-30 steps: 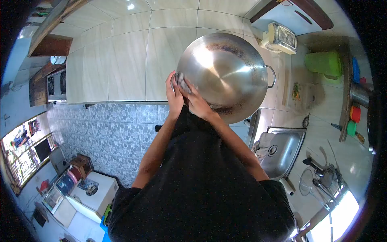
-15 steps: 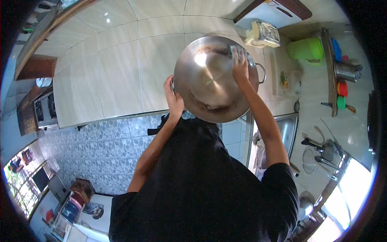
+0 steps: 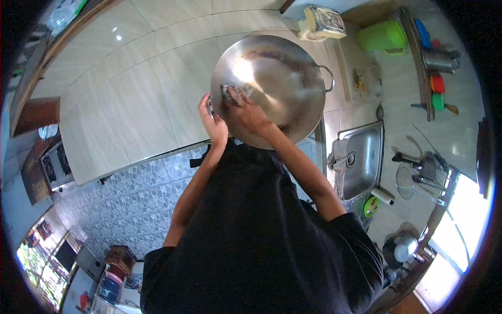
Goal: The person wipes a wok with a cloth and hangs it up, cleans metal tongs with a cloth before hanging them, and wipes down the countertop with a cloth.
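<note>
A wide steel wok with brown scorch marks is held over the tiled counter, close to my body. My left hand grips its left loop handle, which the fingers partly hide. Inside the wok, my right hand presses a checked cloth against the left part of the inner surface. The hand and cloth are slightly blurred. The wok's other loop handle sticks out free at the right.
To the right lies a steel sink with a cloth over its near edge. A cream kitchen scale and a green pitcher stand at the back right. Cups hang from a wooden shelf. A stove is at far left.
My right hand has swept the cloth from the wok's upper right to its left side. My left hand stays on the handle. The whole view has shifted and turned slightly.
</note>
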{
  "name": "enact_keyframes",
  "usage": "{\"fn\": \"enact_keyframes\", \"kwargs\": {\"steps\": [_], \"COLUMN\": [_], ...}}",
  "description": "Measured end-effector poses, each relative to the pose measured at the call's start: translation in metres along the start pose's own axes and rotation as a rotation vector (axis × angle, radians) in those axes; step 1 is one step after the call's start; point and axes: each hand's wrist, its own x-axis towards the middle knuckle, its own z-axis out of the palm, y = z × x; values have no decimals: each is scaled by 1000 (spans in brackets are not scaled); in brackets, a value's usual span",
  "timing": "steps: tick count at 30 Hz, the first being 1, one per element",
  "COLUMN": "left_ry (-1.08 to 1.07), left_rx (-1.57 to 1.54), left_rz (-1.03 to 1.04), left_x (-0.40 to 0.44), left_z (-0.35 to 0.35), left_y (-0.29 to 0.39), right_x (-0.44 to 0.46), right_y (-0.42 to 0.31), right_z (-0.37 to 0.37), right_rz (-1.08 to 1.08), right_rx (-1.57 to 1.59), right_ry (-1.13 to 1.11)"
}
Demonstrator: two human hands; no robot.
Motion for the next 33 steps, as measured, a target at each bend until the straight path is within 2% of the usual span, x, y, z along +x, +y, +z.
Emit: {"fn": "enact_keyframes", "kwargs": {"steps": [1,2,5,6,8,10,11,13,15,16,17,19,20,22,23,26,28,29,31,33], "left_ry": [-1,2,-19,-33,-7,9,12,13,8,10,11,2,-18,-20,-32,-33,-32,-21,-57,-83], "left_rx": [-52,-103,-131,-91,-75,-113,-109,-87,-117,-154,-154,-165,-168,-162,-148,-228,-260,-255,-221,-216], "left_rz": [-16,-32,-43,-21,-17,12,12,-25,-110,-101,-96,-69,-106,-77,-58,-38,-8,-13,-4,0], "left_x": [-2,-4,-5,-5,-3,-1,-1,-2,-3,-3,-5,-8,-8,-3,-4,-1,1,2,4,5], "left_z": [2,2,2,-3,-1,1,1,0,-2,-2,-2,-3,-5,-6,-7,-6,-4,-6,-11,-16], "left_y": [1,2,8,7,-2,3,2,1,6,2,-3,-9,-10,-8,-8,-18,-13,-15,-19,-16], "right_x": [-20,-39,-128,-147,-112,-69,-46,-18,17,15,5,-29,-46,-92,-96,-44,-30,-12,33,52], "right_y": [19,23,86,79,25,-23,-43,-52,-37,-20,-1,39,59,64,40,-29,-37,-39,-23,39], "right_z": [-9,-10,28,25,-41,-78,-91,-55,-65,-54,-43,-19,-7,6,-15,-85,-55,-54,-64,-25], "right_rz": [13,288,433,469,474,413,303,28,224,136,50,72,178,253,399,347,146,9,103,-157], "right_rx": [-275,-273,-483,-456,-202,289,379,306,792,673,273,-224,-318,-528,-419,-44,203,347,505,203], "right_ry": [-77,-164,-345,-407,-923,-925,-861,-234,-291,-173,-56,-54,-167,-315,-485,-1023,-600,-270,-347,-176]}}
